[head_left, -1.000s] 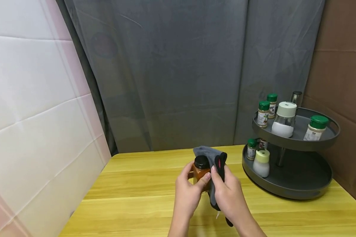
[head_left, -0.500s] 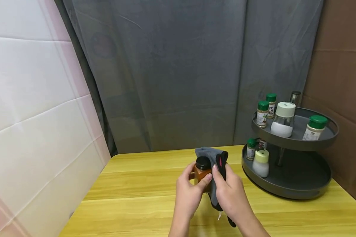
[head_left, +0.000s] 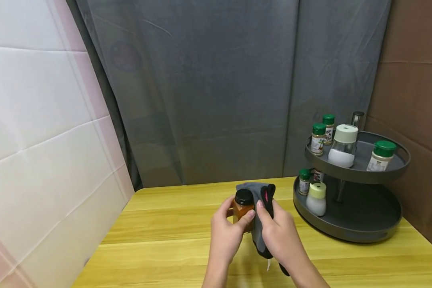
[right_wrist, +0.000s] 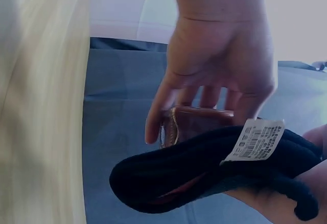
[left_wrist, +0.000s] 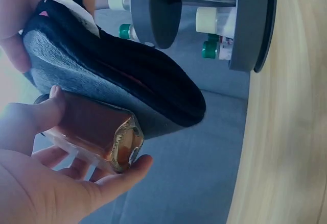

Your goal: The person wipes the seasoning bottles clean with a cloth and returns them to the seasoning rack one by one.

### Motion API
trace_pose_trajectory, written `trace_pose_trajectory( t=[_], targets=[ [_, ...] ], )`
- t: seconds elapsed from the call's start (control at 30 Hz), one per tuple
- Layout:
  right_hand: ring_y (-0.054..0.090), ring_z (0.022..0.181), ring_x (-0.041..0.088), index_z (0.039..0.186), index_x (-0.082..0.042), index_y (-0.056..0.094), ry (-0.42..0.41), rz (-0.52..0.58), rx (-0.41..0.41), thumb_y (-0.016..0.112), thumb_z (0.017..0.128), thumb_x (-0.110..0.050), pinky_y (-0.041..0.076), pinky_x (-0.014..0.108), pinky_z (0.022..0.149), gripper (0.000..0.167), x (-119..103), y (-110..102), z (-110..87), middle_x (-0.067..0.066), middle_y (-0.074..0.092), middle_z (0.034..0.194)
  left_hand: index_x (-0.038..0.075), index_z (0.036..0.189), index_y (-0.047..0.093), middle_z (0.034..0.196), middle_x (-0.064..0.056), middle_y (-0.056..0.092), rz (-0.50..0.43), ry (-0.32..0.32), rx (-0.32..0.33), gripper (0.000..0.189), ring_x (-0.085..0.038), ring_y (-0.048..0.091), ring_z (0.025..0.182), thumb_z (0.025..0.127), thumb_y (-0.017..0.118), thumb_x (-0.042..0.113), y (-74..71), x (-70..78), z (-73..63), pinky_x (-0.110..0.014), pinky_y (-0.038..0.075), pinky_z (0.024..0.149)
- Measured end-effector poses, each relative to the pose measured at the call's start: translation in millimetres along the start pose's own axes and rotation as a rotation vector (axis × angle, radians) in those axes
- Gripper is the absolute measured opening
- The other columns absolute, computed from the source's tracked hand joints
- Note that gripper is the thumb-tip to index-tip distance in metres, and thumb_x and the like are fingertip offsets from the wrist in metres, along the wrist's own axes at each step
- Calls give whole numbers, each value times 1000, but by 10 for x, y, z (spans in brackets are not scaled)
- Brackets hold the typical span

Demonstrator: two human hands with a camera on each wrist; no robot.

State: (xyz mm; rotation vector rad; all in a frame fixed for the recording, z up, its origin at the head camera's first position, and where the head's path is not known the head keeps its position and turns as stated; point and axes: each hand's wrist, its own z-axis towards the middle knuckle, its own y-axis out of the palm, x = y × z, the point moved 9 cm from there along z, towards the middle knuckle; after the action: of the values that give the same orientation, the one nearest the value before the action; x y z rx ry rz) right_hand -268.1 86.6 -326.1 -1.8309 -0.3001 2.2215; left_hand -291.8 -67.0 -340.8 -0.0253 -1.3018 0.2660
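My left hand [head_left: 226,236] holds a squarish glass jar [left_wrist: 92,124] of reddish-brown seasoning with a black lid [head_left: 244,197], thumb on one side and fingers round the other. In my right hand [head_left: 282,232] is a folded grey cloth [head_left: 257,224] with black edging, pinched under the thumb and laid against the jar's right side. A white printed tag [right_wrist: 255,140] sticks out from the cloth in the right wrist view. Both hands are above the table, and the left wrist view shows the jar's base off the surface.
To the right stands a dark two-tier round rack [head_left: 349,230]. Its upper tier carries green-capped spice bottles [head_left: 381,156] and a pale-lidded jar of white grains [head_left: 343,146]; a yellow-lidded shaker [head_left: 317,199] is below. A grey curtain [head_left: 216,92] hangs behind the wooden table [head_left: 158,248].
The cloth's upper edge has dropped slightly and lies flatter behind the jar. Both hands have shifted only a little, keeping their holds on the jar and cloth.
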Motion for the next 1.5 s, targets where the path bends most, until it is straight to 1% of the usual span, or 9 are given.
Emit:
trace_pose_trajectory(
  t=[0.13,0.37,0.5,0.7,0.87,1.0,1.17,1.27,1.5],
  targets=[
    [62,137,40,140,-3,61,-7,11,-5,47,114,-38,52,62,109,46,-6,10,10,23,65,145,20,130,74,121,-7,75,-7,2,18,46,-27,65,113,87,88,18,-26,-3,11,-41,64,85],
    [61,138,43,144,1,58,124,9,-117,45,114,-35,52,65,108,49,207,128,73,25,62,148,21,130,74,123,-6,75,-10,39,25,47,-27,64,113,86,89,17,-58,55,11,-44,62,86],
    [61,137,43,146,0,56,72,16,-66,43,114,-39,52,63,108,52,124,49,56,26,60,150,20,130,74,122,-6,76,-16,30,8,47,-27,65,112,85,89,15,-36,33,4,-43,64,87],
    [61,138,41,137,0,61,-43,21,12,44,115,-38,51,62,110,47,-67,-16,-15,25,63,146,19,131,74,121,-5,76,-1,18,25,48,-26,66,112,86,89,17,-52,10,7,-44,62,91],
    [64,134,40,129,-1,65,26,-14,-34,47,114,-34,54,62,107,41,46,50,25,23,67,139,19,130,74,120,-5,77,0,31,36,47,-25,66,111,86,89,18,-82,40,7,-44,60,91],
    [63,135,42,139,-2,61,88,-41,-84,45,114,-39,54,63,106,48,131,61,54,25,63,145,19,131,74,121,-4,77,-1,32,20,47,-25,67,111,86,89,17,-59,51,-4,-45,59,92],
    [57,142,42,147,-2,54,9,9,-8,42,115,-41,49,64,111,52,19,-30,5,26,58,152,19,131,74,119,-5,77,11,10,0,47,-25,67,111,86,89,18,5,22,-10,-46,60,92],
    [62,138,39,139,-1,58,-50,33,32,44,115,-38,52,61,109,47,-49,-37,-28,25,63,145,19,130,74,119,-5,76,10,1,11,47,-25,66,110,86,89,19,8,13,-5,-43,60,90],
    [62,137,39,141,-1,59,47,-51,-57,46,114,-36,52,64,107,46,134,103,46,24,64,145,18,129,74,122,-6,75,-22,23,34,44,-27,65,112,87,88,18,-50,53,1,-41,63,85]
  ],
)
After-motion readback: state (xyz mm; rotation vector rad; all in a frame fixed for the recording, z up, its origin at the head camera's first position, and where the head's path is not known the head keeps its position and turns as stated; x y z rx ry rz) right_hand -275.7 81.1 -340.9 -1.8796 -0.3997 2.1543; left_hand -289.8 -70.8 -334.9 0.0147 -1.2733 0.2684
